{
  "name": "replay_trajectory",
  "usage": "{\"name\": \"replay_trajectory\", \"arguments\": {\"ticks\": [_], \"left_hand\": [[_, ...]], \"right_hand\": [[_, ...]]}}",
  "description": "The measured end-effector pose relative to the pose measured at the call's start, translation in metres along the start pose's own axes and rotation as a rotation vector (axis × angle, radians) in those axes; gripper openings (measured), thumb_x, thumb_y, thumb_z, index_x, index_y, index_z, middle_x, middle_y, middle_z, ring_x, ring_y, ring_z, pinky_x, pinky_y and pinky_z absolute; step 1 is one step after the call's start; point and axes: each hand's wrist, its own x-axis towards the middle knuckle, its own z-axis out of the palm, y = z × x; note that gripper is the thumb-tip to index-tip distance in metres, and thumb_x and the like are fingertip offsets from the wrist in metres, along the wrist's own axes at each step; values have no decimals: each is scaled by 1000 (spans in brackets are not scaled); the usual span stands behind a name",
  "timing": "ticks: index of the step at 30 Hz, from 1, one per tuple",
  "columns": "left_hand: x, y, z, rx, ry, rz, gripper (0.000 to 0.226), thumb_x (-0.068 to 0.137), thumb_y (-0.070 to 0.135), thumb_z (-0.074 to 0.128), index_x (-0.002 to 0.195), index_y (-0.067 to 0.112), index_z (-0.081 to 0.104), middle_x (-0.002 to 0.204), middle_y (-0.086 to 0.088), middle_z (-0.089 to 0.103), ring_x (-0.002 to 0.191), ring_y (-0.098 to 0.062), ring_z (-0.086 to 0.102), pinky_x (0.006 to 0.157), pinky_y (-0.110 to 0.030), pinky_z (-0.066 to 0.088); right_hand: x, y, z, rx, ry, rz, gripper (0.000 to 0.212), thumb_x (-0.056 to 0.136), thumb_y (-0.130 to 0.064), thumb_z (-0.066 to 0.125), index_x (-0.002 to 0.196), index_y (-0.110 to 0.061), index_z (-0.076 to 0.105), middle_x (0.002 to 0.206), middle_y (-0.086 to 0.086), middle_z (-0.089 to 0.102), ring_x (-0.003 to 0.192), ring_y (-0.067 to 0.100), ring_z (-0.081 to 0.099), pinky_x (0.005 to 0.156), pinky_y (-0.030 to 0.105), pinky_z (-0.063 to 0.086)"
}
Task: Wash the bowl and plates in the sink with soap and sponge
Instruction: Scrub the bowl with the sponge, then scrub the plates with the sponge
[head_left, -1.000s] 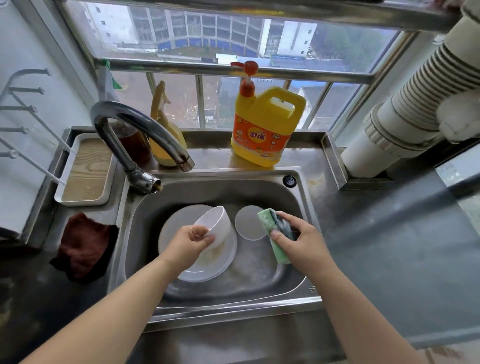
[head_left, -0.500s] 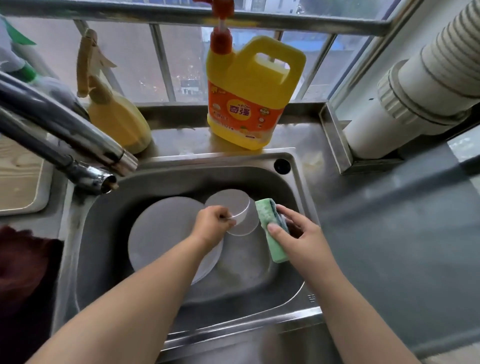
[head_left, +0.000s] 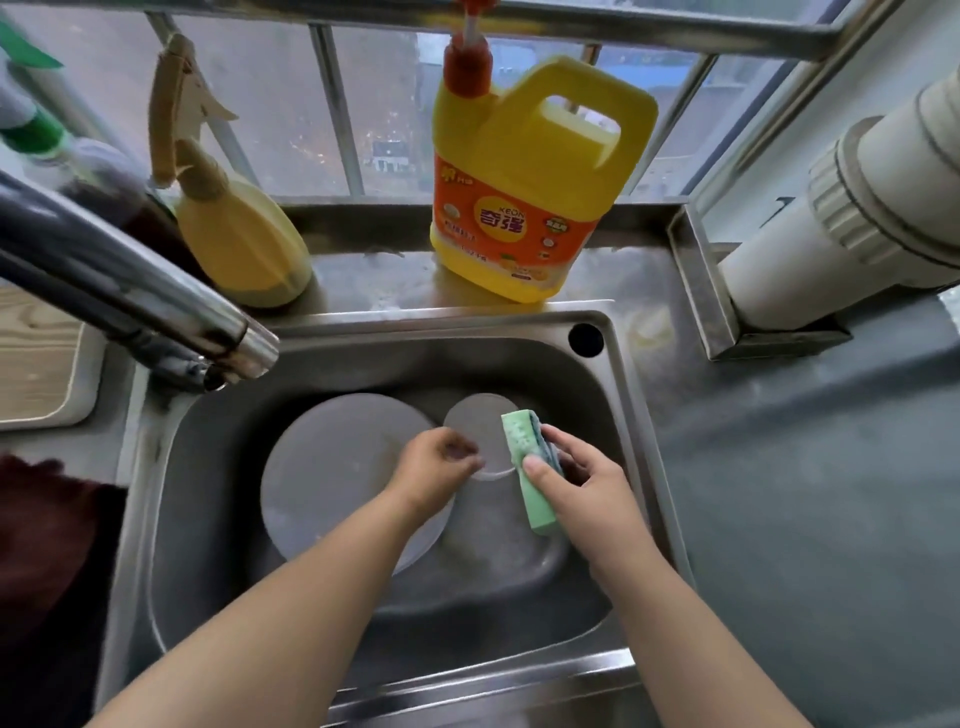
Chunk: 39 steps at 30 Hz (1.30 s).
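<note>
A large white plate (head_left: 337, 478) lies flat in the steel sink (head_left: 631, 415). To its right is a small round white dish (head_left: 480, 434), which looks like the bowl seen from above. My left hand (head_left: 439, 465) pinches its near rim, fingers curled. My right hand (head_left: 584, 486) grips a green sponge (head_left: 527, 460) with a dark scouring side, held upright against the dish's right edge. A second small plate cannot be told apart from the bowl here. The yellow soap jug (head_left: 524, 208) with a red pump stands on the ledge behind the sink.
The chrome faucet (head_left: 130, 291) juts over the sink's left rim. A yellow spray bottle (head_left: 234, 234) and a dark bottle (head_left: 98, 176) stand behind it. A wooden tray (head_left: 36, 358) and a dark red cloth (head_left: 41, 545) lie at the left, and a white pipe (head_left: 857, 208) is at the right.
My left hand carried the bowl from over the large plate to the right, beside the sponge. My head moved closer and lower over the sink. The right hand kept hold of the sponge.
</note>
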Motion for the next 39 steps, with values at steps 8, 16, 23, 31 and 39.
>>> {"name": "replay_trajectory", "arguments": {"ticks": [8,16,23,31,39], "left_hand": [[-42,-75,-83,225,365,-294,25,90,15,60,113,6,60,115,-10,60,103,-28,58,84,-30,43],[-57,-110,-86,138,425,-523,60,86,30,67,129,-1,40,135,-23,38,116,-40,49,94,-40,41],[-45,-111,-85,31,511,-642,40,90,16,61,124,-1,48,135,-23,42,117,-42,49,98,-43,41],[-40,-103,-88,-129,512,-694,38,93,10,51,129,0,49,137,-23,43,121,-41,48,103,-45,42],[-65,-90,-94,-383,435,-508,27,93,3,45,116,14,54,108,-7,59,96,-24,55,84,-36,47]], "right_hand": [[5,0,38,-115,-137,12,46,87,-28,69,130,-31,55,113,-14,57,98,3,58,82,22,54],[13,8,76,-187,-225,-15,44,83,-27,72,125,-31,60,114,-9,64,100,3,62,84,22,52],[16,10,81,-202,-240,-4,47,84,-27,71,129,-30,57,118,-6,62,103,9,61,85,26,54],[13,9,85,-178,-257,-11,46,85,-26,70,129,-30,57,119,-6,60,102,6,60,82,23,54],[5,3,53,-111,-206,-27,42,86,-22,69,125,-32,58,111,-11,62,98,5,61,72,17,54]]}}
